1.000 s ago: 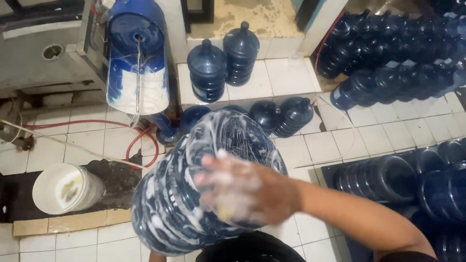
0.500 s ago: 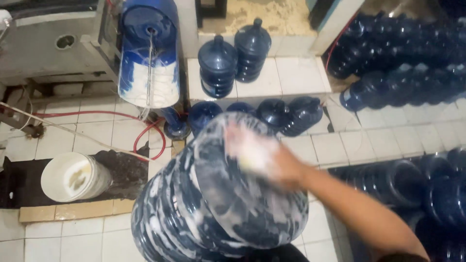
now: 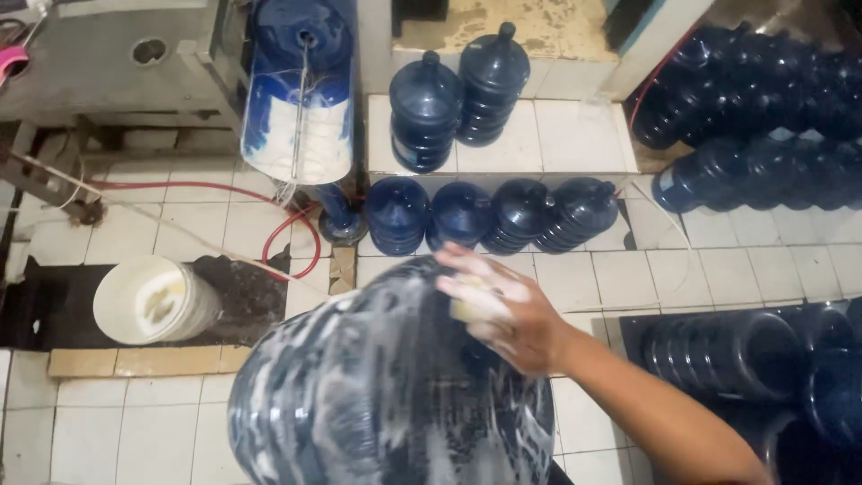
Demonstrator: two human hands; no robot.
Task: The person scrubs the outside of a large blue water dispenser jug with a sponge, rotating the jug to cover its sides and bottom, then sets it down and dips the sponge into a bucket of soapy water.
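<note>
Partly hidden sponge (image 3: 471, 308) (under hand (image 3: 507, 314))

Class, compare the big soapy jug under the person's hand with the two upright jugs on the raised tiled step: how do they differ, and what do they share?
1. The soapy jug is streaked with white suds; the two upright jugs look bare of foam.
2. The right hand presses a yellowish sponge on the soapy jug; nothing touches the two upright jugs.
3. The soapy jug lies tilted; the two upright jugs stand neck up.
Both are dark blue, ribbed water jugs.
</note>
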